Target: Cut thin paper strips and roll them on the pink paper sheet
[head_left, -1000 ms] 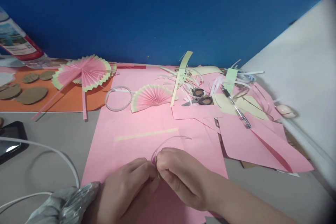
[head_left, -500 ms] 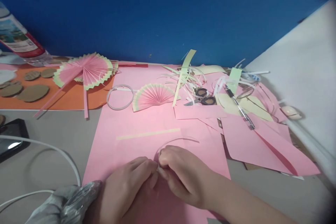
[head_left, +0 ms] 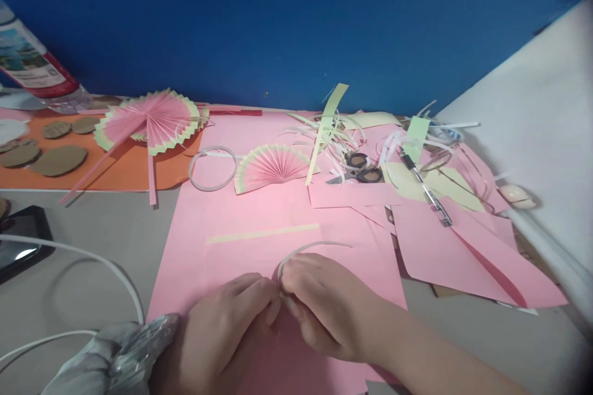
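Observation:
My left hand [head_left: 236,315] and my right hand [head_left: 327,305] meet fingertip to fingertip over a pink paper sheet [head_left: 185,278]. Both are closed, pinching a thin whitish strip [head_left: 296,251]. From the pinch, its free part curves up and to the right behind my right knuckles; the pinched end is hidden by fingers. Just beyond the hands lies a pink piece of paper with a pale yellow band [head_left: 264,234] along its far edge. Farther back rest a narrow tape ring [head_left: 191,171] and a pleated pink paper fan [head_left: 273,170] with a yellow-green rim.
Scissors [head_left: 365,174] lie beside tangled paper strips [head_left: 336,142]. A pen [head_left: 426,188] rests on pink paper [head_left: 454,253] at right. At left are a pleated paper piece [head_left: 162,117], cardboard discs [head_left: 60,160], a bottle [head_left: 34,62], a phone [head_left: 28,241] and a white cable [head_left: 106,265].
The hands stay pinched together in nearly the same spot, with only slight finger movement. The view has shifted slightly; the objects on the table lie as before.

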A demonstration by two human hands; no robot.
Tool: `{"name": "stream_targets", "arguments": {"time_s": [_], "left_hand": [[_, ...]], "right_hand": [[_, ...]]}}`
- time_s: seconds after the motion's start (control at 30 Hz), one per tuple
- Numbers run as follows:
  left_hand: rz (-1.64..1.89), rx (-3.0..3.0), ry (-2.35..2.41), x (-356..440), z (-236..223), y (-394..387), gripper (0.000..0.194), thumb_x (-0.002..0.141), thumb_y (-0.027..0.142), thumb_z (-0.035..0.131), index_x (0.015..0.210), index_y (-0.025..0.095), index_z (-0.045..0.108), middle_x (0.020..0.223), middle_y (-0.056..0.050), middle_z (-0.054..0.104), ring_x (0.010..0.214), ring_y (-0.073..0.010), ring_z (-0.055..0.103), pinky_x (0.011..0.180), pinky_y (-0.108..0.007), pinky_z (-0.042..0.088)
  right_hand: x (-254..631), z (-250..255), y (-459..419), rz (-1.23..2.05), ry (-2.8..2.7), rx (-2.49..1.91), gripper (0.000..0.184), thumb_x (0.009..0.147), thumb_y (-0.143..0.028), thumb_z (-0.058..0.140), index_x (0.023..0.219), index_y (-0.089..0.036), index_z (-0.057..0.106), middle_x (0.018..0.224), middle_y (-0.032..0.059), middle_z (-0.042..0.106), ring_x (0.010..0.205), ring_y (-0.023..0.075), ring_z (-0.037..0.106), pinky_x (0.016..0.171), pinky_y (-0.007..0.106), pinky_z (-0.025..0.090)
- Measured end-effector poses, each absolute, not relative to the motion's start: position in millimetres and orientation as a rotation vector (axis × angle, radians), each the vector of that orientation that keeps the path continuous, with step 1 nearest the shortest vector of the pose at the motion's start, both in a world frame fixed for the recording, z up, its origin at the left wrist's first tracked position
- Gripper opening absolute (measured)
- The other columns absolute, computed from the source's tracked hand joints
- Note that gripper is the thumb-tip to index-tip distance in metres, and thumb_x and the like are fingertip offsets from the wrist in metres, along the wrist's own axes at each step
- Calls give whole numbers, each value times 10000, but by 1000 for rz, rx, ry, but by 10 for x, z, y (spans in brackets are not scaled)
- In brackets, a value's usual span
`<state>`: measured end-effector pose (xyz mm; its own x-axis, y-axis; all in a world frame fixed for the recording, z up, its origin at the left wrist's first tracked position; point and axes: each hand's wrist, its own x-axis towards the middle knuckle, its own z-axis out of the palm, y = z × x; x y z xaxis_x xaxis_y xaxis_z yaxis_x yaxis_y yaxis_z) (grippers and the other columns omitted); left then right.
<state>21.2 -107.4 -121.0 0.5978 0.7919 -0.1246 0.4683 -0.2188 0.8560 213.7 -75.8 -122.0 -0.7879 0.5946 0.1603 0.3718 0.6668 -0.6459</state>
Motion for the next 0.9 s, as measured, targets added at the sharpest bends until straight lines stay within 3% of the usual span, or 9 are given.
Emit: {"name": "stream_targets", "arguments": {"time_s": [0.23, 0.5, 0.9], "left_hand": [[401, 1904, 1069, 234, -1181, -1066, 187, 876, 180, 343, 693, 218, 359, 657, 34, 484, 570, -109, 433, 532, -218, 326], [370, 1926, 1074, 227, -1209, -1057, 149, 779, 105, 376, 684, 216, 344, 640, 36, 462, 571, -110, 422, 533, -214, 331], [719, 1915, 1037, 214, -1108, -1072, 95, 845, 196, 439, 759, 223, 468, 649, 34, 499, 615, -108, 516, 590, -192, 434]], "right_hand": [[2144, -1235, -766, 773, -2584, -758, 133, 734, -79, 395, 754, -209, 379, 727, 44, 569, 654, 169, 459, 592, 296, 381], [2142, -1199, -765, 732, -2600, -759, 130, 740, -83, 371, 741, -213, 376, 690, 28, 545, 622, 162, 435, 569, 288, 365], [2120, -1212, -780, 655, -2631, -704, 115, 730, -102, 415, 721, -212, 386, 637, -5, 515, 578, 137, 382, 540, 270, 323]]}}
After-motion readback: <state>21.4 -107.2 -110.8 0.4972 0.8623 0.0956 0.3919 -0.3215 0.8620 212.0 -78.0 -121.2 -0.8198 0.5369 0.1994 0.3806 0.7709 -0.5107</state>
